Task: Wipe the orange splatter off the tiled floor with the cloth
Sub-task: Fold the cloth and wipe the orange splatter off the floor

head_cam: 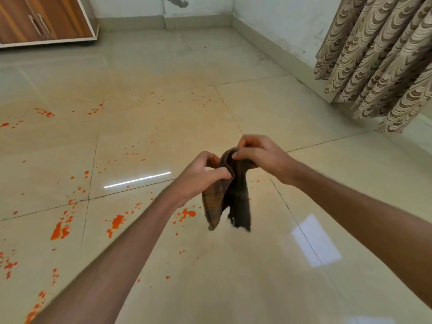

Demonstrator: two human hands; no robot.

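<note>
A dark brown checked cloth (233,202) hangs in the air above the floor, bunched at its top. My left hand (201,176) grips its upper left edge and my right hand (259,153) pinches its upper right edge, both well above the tiles. Orange splatter (117,222) lies in blots and drops across the glossy beige tiled floor (233,277), mostly to the left of and below the hands. Bigger blots sit at the left (59,231), just under the left forearm (188,213), and along the left frame edge.
A wooden cabinet with metal handles (46,19) stands at the far left against the wall. A patterned curtain (383,57) hangs at the right, reaching near the floor. White walls with a skirting strip (163,21) bound the room at the back.
</note>
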